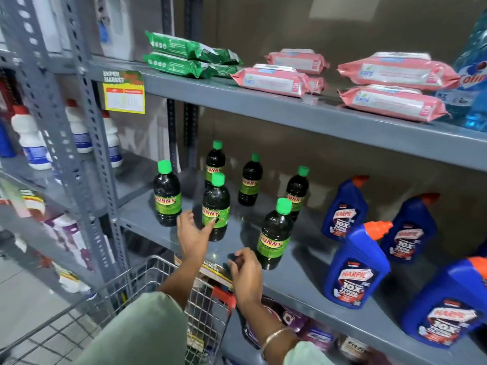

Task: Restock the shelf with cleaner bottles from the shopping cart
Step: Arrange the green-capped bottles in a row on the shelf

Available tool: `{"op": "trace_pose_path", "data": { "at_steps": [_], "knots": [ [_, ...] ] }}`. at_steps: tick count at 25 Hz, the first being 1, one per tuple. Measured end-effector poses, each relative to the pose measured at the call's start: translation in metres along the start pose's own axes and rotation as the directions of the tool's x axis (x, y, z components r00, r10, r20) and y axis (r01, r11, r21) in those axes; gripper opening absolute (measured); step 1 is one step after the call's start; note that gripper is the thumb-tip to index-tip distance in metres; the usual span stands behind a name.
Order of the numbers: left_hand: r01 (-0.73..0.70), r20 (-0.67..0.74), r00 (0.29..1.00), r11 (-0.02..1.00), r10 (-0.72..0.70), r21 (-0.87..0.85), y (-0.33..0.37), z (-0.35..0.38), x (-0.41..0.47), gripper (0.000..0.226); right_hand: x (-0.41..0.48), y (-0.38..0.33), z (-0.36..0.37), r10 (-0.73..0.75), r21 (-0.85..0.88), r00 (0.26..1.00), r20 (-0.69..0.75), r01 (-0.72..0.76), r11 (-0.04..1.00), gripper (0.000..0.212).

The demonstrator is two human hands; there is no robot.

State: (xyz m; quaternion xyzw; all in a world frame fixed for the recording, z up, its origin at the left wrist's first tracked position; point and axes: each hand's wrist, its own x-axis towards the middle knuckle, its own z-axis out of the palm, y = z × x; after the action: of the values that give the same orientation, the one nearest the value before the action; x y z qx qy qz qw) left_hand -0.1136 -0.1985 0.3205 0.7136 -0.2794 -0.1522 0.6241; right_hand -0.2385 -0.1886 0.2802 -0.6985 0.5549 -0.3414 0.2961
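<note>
Several dark cleaner bottles with green caps and green "Sunny" labels stand on the grey middle shelf (297, 262). My left hand (191, 234) is open beside the front-middle bottle (216, 208), its fingertips touching the lower label. My right hand (246, 273) hovers at the shelf's front edge, fingers loosely curled and holding nothing, just left of the front-right bottle (275, 234). Another bottle (167, 194) stands at the left end of the group. The wire shopping cart (158, 271) is below my arms; its contents are hidden.
Blue Harpic bottles (355, 262) with orange caps stand on the same shelf to the right. Green and pink wipe packs (274, 79) lie on the shelf above. White bottles (30, 138) fill the neighbouring rack at left. Pouches lie on the shelf below.
</note>
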Motion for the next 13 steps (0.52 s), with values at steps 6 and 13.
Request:
{"op": "trace_pose_path", "data": {
  "at_steps": [6, 13],
  "knots": [
    [0.046, 0.422, 0.906, 0.998, -0.027, -0.037, 0.000, 0.001, 0.063, 0.059, 0.061, -0.035, 0.029, 0.086, 0.197, 0.985, 0.152, -0.115, 0.974, 0.048],
    [-0.033, 0.431, 0.902, 0.999, 0.038, -0.018, 0.003, 0.002, 0.057, 0.048, 0.068, -0.038, 0.048, 0.195, 0.256, 0.979, 0.052, -0.202, 0.945, 0.049]
  ]
}}
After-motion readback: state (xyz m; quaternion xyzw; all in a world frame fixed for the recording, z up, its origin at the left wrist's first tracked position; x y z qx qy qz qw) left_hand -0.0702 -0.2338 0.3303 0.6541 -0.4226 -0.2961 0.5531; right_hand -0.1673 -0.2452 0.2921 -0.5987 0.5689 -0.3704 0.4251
